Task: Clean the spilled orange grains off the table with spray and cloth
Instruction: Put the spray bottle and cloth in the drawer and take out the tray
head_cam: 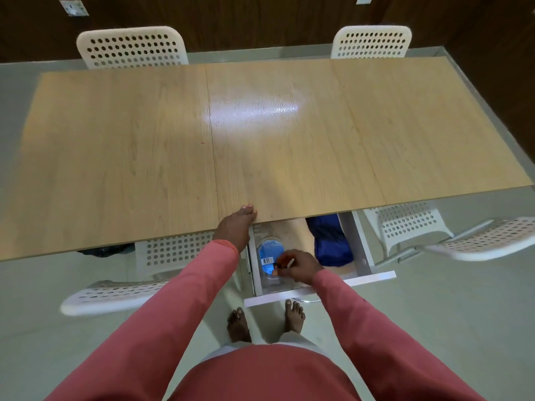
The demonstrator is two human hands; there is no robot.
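Fetch step, by my read: right hand grips the clear spray bottle in the open drawer, bottom centre. Left hand rests flat on the table edge. Only orange specks visible, mid-left. Next: lift the bottle; cloth not seen.

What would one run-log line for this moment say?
left hand: resting on wooden table edge | right hand: on clear blue-labelled spray bottle in open white drawer
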